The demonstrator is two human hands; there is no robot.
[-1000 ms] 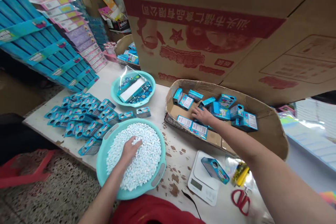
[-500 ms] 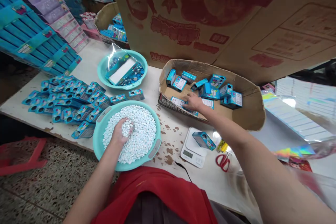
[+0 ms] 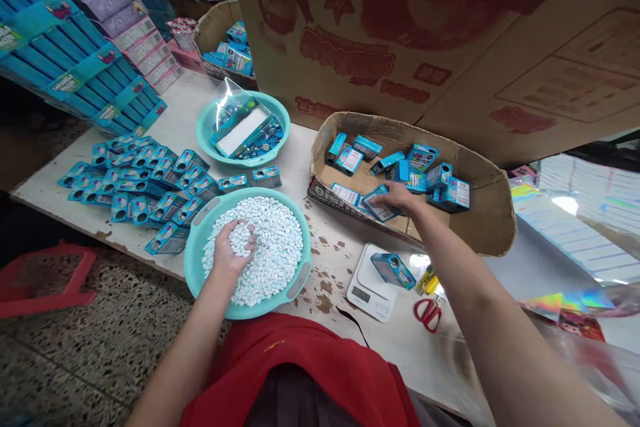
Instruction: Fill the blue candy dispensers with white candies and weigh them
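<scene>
My left hand (image 3: 234,244) is cupped palm up over a turquoise basin (image 3: 199,268), its fingers curled around a heap of small white candies (image 3: 241,239). More of the same white pellets (image 3: 277,240) fill the basin. Over the cut-down cardboard box (image 3: 483,217), my right hand (image 3: 398,195) grips a small blue candy box (image 3: 381,205), tilted near the front wall. Several similar blue boxes (image 3: 423,157) lie loosely around it. One blue carton (image 3: 393,270) rests on its side on a white digital scale (image 3: 371,292).
Left of the basin stand several blue boxes (image 3: 165,207) with round holes in their tops. Behind it, a second turquoise basin (image 3: 203,130) holds blue pieces and a clear bag. Red scissors (image 3: 427,315) lie right of the scale. A large carton (image 3: 370,47) walls off the back.
My right hand has picked up a blue box and shifted slightly right with it. My left hand's fingers have curled more around the candies. The camera view has shifted slightly.
</scene>
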